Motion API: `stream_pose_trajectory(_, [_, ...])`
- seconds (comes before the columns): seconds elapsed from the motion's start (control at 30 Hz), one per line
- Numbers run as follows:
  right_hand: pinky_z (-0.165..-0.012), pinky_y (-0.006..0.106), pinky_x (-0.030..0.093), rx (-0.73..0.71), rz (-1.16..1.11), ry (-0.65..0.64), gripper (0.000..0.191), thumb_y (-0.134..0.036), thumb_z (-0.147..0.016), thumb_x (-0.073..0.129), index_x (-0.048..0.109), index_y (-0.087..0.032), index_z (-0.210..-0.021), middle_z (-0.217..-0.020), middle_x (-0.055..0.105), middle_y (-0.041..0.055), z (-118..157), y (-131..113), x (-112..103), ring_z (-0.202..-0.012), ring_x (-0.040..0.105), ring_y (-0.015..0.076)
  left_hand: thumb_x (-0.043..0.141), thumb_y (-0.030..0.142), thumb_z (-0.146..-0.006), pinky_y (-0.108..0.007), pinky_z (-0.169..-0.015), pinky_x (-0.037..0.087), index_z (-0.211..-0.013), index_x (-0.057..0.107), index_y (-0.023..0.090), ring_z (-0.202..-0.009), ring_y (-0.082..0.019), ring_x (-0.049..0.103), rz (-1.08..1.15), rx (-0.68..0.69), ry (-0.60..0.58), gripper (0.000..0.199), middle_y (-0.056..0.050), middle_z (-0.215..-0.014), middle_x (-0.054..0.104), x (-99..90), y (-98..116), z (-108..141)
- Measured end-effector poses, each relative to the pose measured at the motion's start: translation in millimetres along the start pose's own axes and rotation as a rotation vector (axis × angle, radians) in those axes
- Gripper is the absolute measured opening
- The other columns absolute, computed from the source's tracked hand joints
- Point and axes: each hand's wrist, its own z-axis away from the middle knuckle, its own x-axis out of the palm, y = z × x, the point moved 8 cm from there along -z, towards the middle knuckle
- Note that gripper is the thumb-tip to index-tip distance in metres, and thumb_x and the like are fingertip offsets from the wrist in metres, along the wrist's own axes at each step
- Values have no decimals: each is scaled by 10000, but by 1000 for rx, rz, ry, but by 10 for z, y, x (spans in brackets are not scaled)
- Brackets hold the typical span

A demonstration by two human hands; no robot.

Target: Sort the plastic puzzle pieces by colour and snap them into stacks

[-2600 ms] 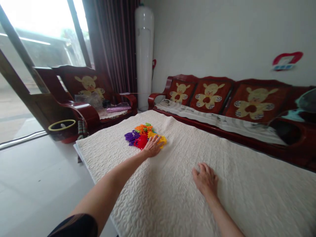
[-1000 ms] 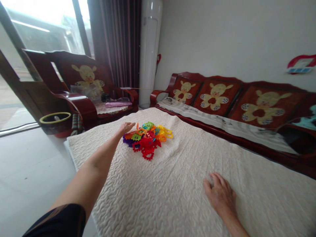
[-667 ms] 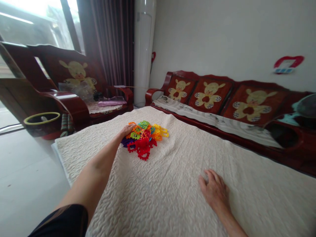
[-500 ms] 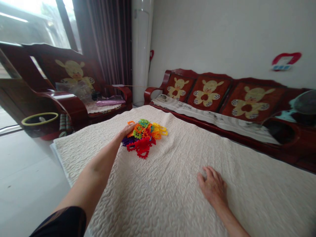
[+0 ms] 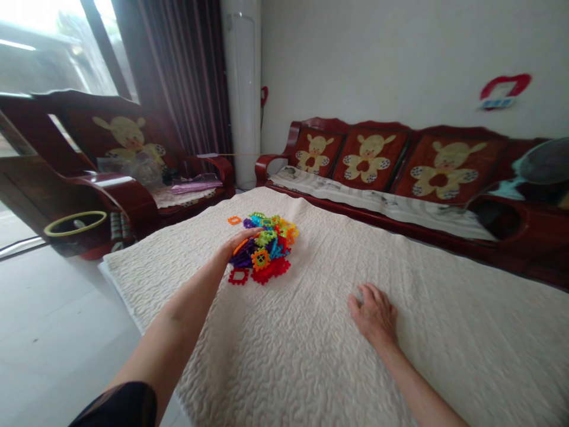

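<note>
A loose pile of coloured plastic pieces (image 5: pixel 267 240), in red, orange, yellow, green, blue and purple, lies on the cream quilted cloth (image 5: pixel 288 332). My left hand (image 5: pixel 242 240) reaches to the pile's left side, its fingers stretched out and touching the pieces. A single orange frame-shaped piece (image 5: pixel 234 220) lies just beyond that hand, and a red square frame (image 5: pixel 239 276) sits at the near edge of the pile. Well to the right, my right hand (image 5: pixel 374 313) rests palm down on the cloth, fingers apart, holding nothing.
Behind the cloth-covered surface stands a long wooden sofa (image 5: pixel 338 178) with bear-patterned cushions. To the left are a wooden armchair (image 5: pixel 120 190) and a dark bin with a yellow rim (image 5: pixel 75 222). A fan (image 5: pixel 546 161) stands at the far right.
My left hand has moved slightly right and nearer, and the pile has shifted and bunched up, leaving an orange piece apart. The view has turned a little; my right hand stays on the cloth.
</note>
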Motion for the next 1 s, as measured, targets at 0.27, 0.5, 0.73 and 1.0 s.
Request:
stream_pose_trajectory(0.27, [-966, 420, 392, -6, -22, 8, 402, -345, -954, 443, 626, -153, -1256, -1372, 582, 143, 4, 2, -9, -1233, 503, 279, 583, 548, -872, -389, -964, 553, -1224, 699, 214, -1156, -262, 663, 234, -29, -257, 499, -74, -1216, 730, 806, 269, 119])
stream_pose_trajectory(0.5, [-980, 429, 388, -2, -28, 3, 400, -340, -947, 430, 628, -164, -1247, -1378, 584, 136, 6, -4, -25, -1251, 502, 279, 609, 530, -839, -274, -790, 539, -1098, 744, 210, -1173, -235, 644, 231, 76, -317, 433, -75, -1256, 710, 655, 536, -76])
stream_pose_trajectory(0.73, [-1008, 428, 383, -10, 3, 3, 411, -353, -947, 411, 617, -167, -1250, -1403, 574, 134, 8, 22, 42, -1280, 510, 275, 588, 491, -840, -269, -698, 531, -1111, 722, 154, -973, -229, 688, -102, 67, 177, 453, -110, -1107, 745, 131, 602, -972])
stream_pose_trajectory(1.0, [-1035, 449, 390, -4, -25, -13, 435, -342, -942, 397, 615, -162, -1273, -1416, 569, 152, 29, 37, 41, -1319, 491, 279, 735, 581, -726, -669, -1111, 280, -1137, 719, 202, -1336, -476, 460, -691, -86, 215, 559, -189, -1306, 652, 270, 421, -1585])
